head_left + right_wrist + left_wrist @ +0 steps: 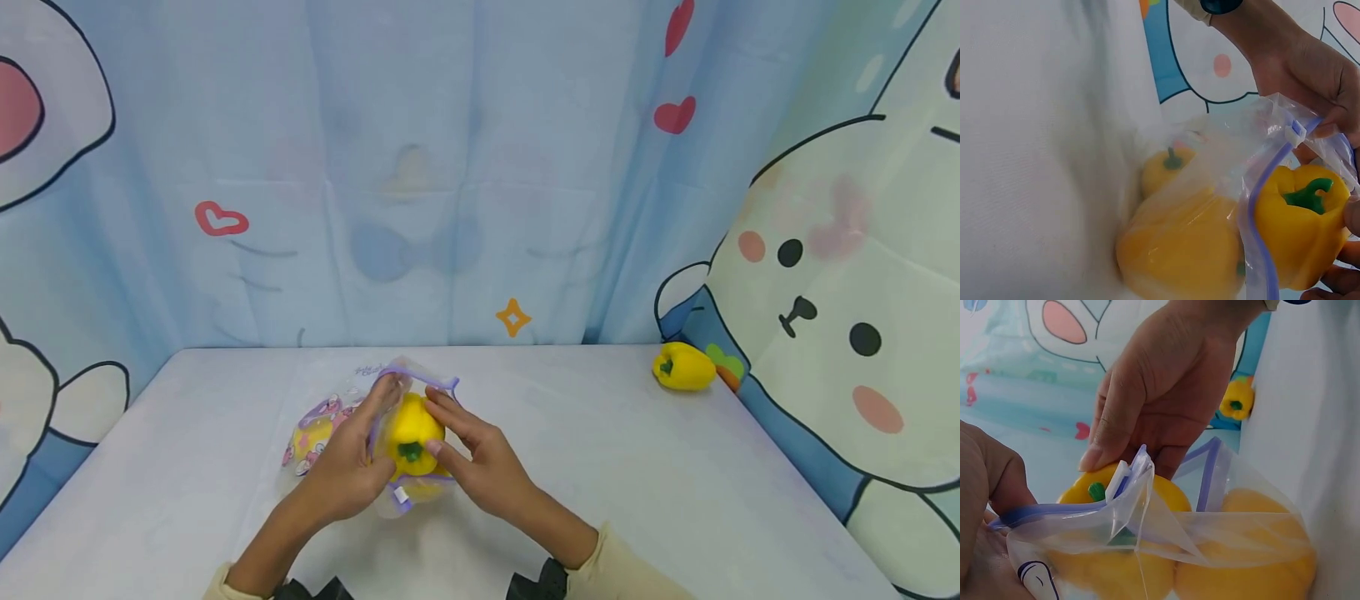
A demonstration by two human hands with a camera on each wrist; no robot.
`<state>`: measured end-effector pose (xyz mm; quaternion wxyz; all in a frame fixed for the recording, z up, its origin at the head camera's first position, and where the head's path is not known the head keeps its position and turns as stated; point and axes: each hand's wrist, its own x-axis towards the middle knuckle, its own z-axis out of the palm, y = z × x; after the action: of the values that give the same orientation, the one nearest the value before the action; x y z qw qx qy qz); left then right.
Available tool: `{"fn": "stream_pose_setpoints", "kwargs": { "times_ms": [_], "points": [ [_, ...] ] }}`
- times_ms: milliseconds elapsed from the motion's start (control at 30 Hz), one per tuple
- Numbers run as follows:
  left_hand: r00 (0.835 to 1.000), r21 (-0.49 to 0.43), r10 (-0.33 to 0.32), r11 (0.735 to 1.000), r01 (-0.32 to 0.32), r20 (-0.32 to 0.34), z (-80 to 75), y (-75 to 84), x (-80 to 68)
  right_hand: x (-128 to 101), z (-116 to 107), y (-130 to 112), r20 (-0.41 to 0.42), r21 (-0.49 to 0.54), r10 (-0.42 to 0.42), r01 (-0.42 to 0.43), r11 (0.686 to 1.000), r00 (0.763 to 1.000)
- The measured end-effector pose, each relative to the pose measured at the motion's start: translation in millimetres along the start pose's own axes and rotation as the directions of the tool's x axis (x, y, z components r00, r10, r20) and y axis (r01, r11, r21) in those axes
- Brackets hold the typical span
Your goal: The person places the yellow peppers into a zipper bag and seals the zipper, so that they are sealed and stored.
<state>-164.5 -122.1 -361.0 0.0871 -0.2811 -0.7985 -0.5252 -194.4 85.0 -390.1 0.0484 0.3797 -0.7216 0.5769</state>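
A yellow bell pepper (pixel 415 425) with a green stem is at the mouth of a clear zip bag (pixel 1257 231) with a purple closure. My right hand (pixel 487 458) holds this pepper, thumb near the stem and fingers along its far side. The left hand (pixel 348 467) grips the bag's edge, its thumb by the opening. Inside the bag, more yellow peppers (pixel 1179 244) show through the plastic in the right wrist view. A white slider (pixel 1295 131) sits on the closure. Cartoon prints cover the bag's left part in the head view.
Another yellow bell pepper (pixel 684 367) lies at the far right edge of the white table (pixel 637 483). A blue curtain (pixel 405 167) with cartoon prints hangs behind the table and along its sides.
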Motion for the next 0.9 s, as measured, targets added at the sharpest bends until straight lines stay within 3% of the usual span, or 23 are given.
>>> {"fn": "stream_pose_setpoints", "kwargs": {
  "times_ms": [500, 900],
  "points": [
    [0.999, -0.006, -0.028, 1.000, 0.028, 0.023, 2.5, 6.9, -1.2, 2.9, 1.6, -1.5, 0.036, 0.028, -0.010, 0.009, 1.000, 0.999],
    [1.000, 0.013, -0.002, 1.000, 0.003, -0.004, -1.0, 3.9, 0.1, 4.7, 10.1, 2.0, -0.038, -0.044, -0.037, 0.036, 0.998, 0.999]
  ]
}}
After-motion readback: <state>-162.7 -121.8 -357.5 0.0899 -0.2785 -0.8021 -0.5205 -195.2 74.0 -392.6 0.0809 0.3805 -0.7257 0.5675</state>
